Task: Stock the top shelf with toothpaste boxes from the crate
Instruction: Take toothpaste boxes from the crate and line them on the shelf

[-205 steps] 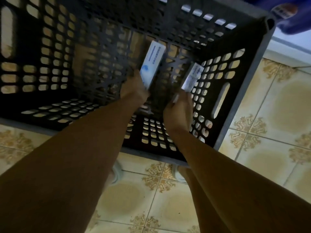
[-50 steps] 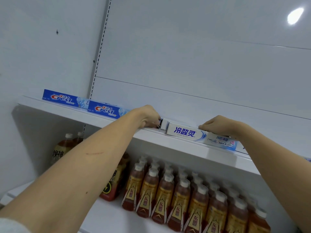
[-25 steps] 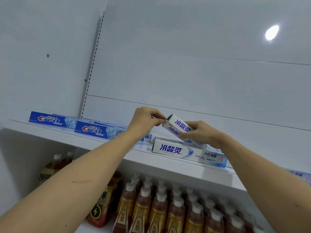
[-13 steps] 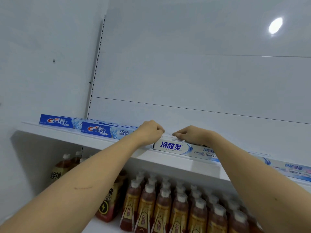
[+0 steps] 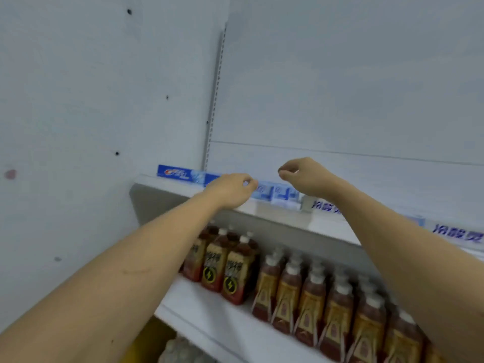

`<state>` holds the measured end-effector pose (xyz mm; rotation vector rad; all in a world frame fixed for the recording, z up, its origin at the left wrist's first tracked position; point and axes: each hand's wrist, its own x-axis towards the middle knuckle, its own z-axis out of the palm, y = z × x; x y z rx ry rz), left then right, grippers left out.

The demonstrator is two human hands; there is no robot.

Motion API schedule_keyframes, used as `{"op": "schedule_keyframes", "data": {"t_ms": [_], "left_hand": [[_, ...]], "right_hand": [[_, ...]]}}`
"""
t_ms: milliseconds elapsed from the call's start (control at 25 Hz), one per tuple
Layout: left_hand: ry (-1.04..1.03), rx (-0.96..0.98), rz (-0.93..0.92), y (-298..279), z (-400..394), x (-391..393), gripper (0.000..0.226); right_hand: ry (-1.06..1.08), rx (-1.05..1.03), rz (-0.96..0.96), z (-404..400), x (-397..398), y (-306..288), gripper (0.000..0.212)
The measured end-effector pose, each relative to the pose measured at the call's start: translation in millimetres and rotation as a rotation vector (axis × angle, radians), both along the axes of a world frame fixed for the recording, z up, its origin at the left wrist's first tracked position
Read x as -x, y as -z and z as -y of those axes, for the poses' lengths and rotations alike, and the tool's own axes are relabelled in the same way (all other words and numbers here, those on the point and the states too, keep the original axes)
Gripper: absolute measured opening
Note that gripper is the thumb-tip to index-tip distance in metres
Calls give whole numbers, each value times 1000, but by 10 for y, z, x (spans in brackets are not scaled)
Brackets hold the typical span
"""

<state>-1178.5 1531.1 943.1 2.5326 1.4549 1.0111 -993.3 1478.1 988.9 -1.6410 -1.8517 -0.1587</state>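
Both hands, the left (image 5: 230, 189) and the right (image 5: 305, 176), hover empty and loosely curled over the toothpaste boxes (image 5: 277, 193) lined on the top shelf (image 5: 282, 214), where a careless brush could nudge one off the edge.

Both arms are bare, with no sleeves. The left hand (image 5: 230, 189) and the right hand (image 5: 305, 176) wear no gloves. A thin scratch line (image 5: 136, 271) marks the left forearm.

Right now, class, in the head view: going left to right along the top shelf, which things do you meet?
Blue Crest box → left hand → pale blue boxes → right hand → white box with blue lettering → second white box.
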Motion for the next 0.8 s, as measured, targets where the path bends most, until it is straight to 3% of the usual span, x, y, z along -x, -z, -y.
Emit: {"op": "schedule_keyframes", "data": {"t_ms": [200, 360, 520, 800], "left_hand": [[-30, 41, 17, 172, -230, 1345, 53], [-90, 42, -183, 380, -510, 2200, 51], [-28, 89, -20, 151, -806, 2541, 53], [76, 173, 85, 181, -1332, 2432, 56]], "right_hand": [[-29, 114, -36, -144, 1276, 212, 42], [-8, 273, 8, -360, 2159, 348, 60], [60, 310, -34, -525, 2541, 330, 60], [116, 309, -112, -933, 2490, 367, 62]]}}
